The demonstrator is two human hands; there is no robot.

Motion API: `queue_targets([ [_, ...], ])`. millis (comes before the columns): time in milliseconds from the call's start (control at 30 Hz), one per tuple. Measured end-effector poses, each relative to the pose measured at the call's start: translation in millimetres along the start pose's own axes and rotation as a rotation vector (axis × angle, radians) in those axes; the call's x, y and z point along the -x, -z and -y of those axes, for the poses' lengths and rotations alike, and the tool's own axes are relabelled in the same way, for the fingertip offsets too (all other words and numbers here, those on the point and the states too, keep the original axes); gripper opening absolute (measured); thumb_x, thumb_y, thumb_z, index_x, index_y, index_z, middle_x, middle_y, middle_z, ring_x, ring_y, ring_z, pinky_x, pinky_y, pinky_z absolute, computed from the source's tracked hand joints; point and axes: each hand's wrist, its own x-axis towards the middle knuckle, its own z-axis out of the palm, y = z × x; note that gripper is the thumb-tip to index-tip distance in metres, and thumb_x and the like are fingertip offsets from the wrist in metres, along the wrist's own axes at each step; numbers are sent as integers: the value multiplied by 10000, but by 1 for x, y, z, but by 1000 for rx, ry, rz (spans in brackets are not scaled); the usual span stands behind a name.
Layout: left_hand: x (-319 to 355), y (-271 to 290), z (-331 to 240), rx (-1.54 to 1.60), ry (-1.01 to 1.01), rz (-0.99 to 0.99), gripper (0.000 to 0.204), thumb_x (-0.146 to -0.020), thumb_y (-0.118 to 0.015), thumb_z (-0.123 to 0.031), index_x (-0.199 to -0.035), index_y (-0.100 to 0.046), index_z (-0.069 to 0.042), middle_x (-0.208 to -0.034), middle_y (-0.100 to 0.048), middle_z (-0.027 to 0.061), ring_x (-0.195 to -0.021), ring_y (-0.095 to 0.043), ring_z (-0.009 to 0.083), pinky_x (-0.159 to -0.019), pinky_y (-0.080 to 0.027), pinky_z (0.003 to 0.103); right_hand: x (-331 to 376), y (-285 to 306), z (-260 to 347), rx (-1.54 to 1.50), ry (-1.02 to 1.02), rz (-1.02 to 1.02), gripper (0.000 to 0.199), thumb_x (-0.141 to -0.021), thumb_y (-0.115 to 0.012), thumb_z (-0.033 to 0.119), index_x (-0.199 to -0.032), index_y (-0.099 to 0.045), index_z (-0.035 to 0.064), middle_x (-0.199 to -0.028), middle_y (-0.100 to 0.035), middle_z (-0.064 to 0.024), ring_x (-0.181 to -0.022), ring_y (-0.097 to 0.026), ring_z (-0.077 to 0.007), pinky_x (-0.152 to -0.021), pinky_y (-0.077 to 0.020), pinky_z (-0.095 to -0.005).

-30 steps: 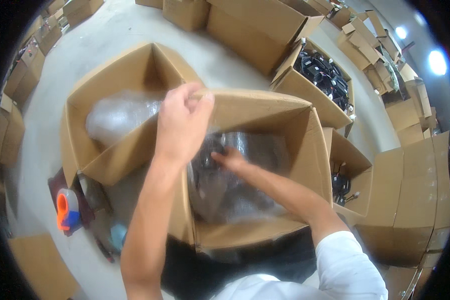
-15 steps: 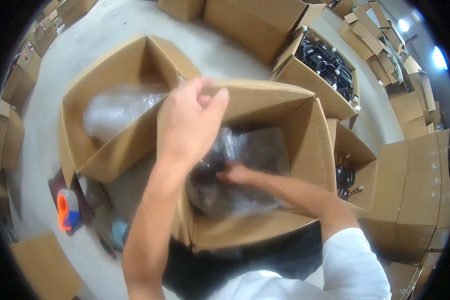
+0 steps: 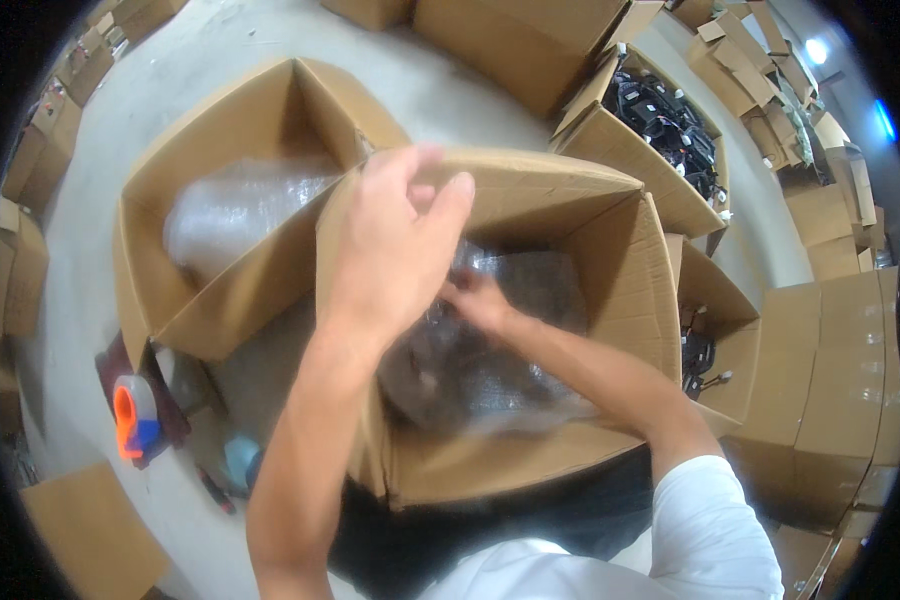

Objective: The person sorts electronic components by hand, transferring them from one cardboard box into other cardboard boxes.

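The concrete floor (image 3: 440,90) carries many cardboard cartons, stacked along the left, far and right edges of the scene.

Main carton (image 3: 610,250): a large open cardboard box at centre, directly below the person. Its flaps stand up and its near wall is closest to the person's white sleeve (image 3: 710,530). Inside lies a bundle of clear bubble wrap (image 3: 470,375) around a dark object; the object itself cannot be identified.

Second carton (image 3: 220,130): an open box to the left and slightly farther, touching the main carton at its corner. It contains a roll or wad of bubble wrap (image 3: 235,205).

Third carton (image 3: 610,150): open, far right, filled with black parts with cables (image 3: 670,120). A smaller open carton (image 3: 715,340) just right of the main carton also holds dark cabled parts.

Left hand (image 3: 395,250): raised above the left wall of the main carton, fingers extended and loosely together, thumb apart. Whether it grips anything cannot be determined.

Right hand (image 3: 480,300): inside the main carton, fingers curled onto the top of the wrapped bundle; partly hidden by the left hand.

Tape dispenser (image 3: 133,415): orange and blue, on the floor near left, beside a small blue item (image 3: 240,458).
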Motion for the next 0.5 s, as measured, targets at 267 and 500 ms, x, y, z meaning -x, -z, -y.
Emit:
queue_targets([
  [267, 2, -14, -8, 37, 29, 58, 441, -970, -687, -208, -1298, -608, 76, -952, -672, 55, -845, -579, 89, -772, -493, 256, -57, -9, -30, 299, 32, -162, 599, -869, -748, 547, -901, -702, -50, -867, -726, -235, -830, -711, -347, -781, -532, -436],
  [500, 10, -37, -5, -52, 59, 110, 487, -955, -682, -233, -1322, -597, 76, -1125, -700, 181, -998, -673, 224, -902, -536, 349, -75, -13, -3, 397, -47, -315, 475, -889, -675, 453, -996, -758, -1, -1011, -735, -244, -1018, -705, -397, -883, -552, -454],
])
